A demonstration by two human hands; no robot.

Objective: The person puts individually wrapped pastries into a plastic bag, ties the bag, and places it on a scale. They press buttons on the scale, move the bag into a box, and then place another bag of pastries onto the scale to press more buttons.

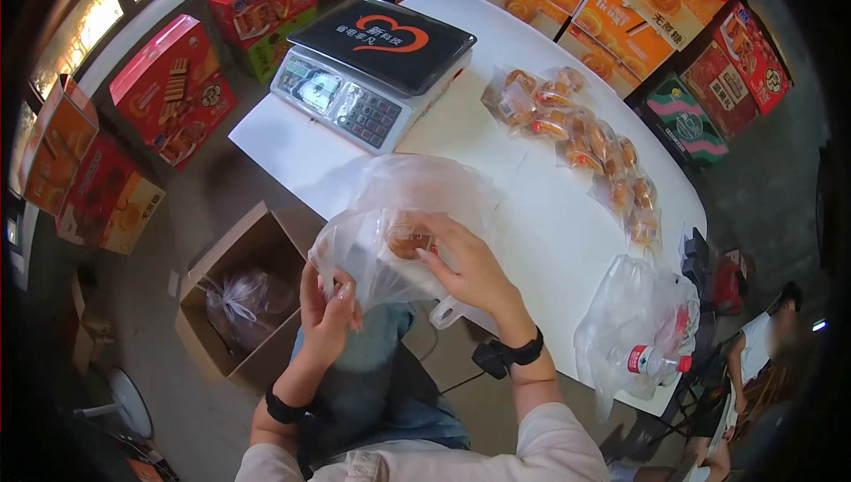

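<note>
A thin clear plastic bag [461, 185] hangs over the near edge of the white table. My left hand [330, 309] is closed, with the bag's edge pinched between thumb and fingers. At the bag's mouth, my right hand [474, 274] grips a wrapped bread roll [408, 236], its fingers partly covered by the film. The roll is round, brown and in clear packaging. More wrapped bread rolls [581, 152] lie in a curved cluster on the table, to the right of my hands.
A digital scale [377, 70] stands on the table's far left. An open cardboard box [199, 322] with a tied plastic bag is on the floor at left. At right lie a plastic bag [612, 322] and a bottle [656, 361]. Gift boxes surround the table; a person [758, 349] sits at right.
</note>
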